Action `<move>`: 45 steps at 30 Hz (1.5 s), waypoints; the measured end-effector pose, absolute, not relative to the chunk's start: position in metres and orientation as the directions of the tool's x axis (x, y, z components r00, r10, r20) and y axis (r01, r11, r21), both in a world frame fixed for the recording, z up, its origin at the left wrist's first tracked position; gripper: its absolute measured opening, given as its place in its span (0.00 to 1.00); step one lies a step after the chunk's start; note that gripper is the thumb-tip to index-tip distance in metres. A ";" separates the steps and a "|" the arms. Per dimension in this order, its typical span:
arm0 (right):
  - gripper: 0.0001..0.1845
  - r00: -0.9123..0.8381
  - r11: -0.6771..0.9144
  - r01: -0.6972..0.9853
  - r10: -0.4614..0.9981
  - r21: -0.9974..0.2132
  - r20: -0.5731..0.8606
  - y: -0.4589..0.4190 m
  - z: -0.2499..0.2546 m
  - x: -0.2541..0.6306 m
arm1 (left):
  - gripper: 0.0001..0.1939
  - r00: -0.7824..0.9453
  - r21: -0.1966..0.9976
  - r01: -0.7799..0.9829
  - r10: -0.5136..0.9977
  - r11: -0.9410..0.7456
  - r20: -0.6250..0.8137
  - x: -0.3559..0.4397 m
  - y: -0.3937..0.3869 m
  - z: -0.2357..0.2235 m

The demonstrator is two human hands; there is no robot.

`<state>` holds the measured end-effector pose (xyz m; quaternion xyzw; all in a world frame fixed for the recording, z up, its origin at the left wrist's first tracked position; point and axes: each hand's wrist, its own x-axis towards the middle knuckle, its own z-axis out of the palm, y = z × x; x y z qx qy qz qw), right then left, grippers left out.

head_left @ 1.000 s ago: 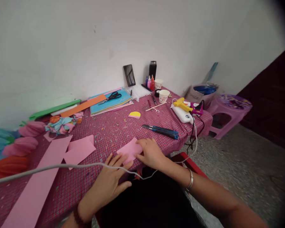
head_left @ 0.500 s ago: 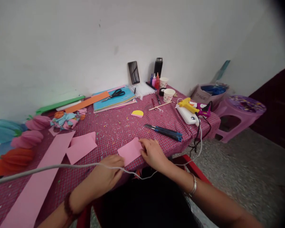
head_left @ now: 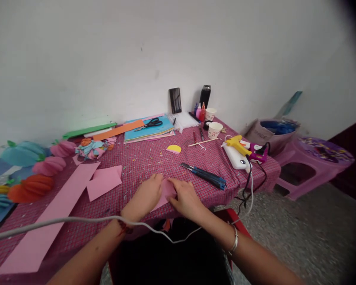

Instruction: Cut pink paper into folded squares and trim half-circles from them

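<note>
A small piece of pink paper lies at the table's near edge, between my two hands. My left hand presses on its left side with the fingers together, covering that part. With thumb and fingers, my right hand grips the right side, where the paper looks bent up and darker. Left of my hands rest more pink paper pieces and a long pink strip. A blue utility knife lies just beyond my right hand, its blade pointing left.
A white cable crosses in front of my forearms. Paper pumpkins sit at left. Scissors lie on coloured sheets at the back. At right are a yellow glue gun, a paper cup and a pink stool.
My left hand has moved up and right onto the paper, closer to my right hand. The paper's right side is now bent up. The view has shifted slightly.
</note>
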<state>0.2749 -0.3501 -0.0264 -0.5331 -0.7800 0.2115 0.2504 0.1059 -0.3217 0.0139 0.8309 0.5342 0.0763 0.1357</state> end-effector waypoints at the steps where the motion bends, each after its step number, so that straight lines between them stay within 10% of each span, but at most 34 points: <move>1: 0.31 -0.306 0.350 0.719 0.935 -0.601 0.177 -0.351 -0.027 0.275 | 0.18 0.369 0.364 0.858 0.928 -0.363 0.057 0.108 -0.320 0.011; 5: 0.23 -0.317 0.384 0.721 0.923 -0.577 0.218 -0.355 -0.026 0.276 | 0.24 0.221 0.699 0.631 0.942 -0.335 0.252 0.108 -0.313 -0.013; 11: 0.15 -0.352 0.420 0.741 0.907 -0.524 0.230 -0.356 -0.026 0.278 | 0.21 0.252 0.833 0.473 0.950 -0.288 0.186 0.101 -0.309 -0.043; 24: 0.14 -0.303 0.131 0.282 0.952 -0.950 0.041 -0.329 -0.034 0.288 | 0.23 0.206 0.836 0.490 0.964 -0.248 0.166 0.105 -0.313 -0.031; 45: 0.12 -0.481 -0.232 0.359 0.784 -0.904 -0.393 -0.317 0.000 0.282 | 0.18 0.208 0.896 0.337 0.951 -0.291 0.231 0.109 -0.317 -0.035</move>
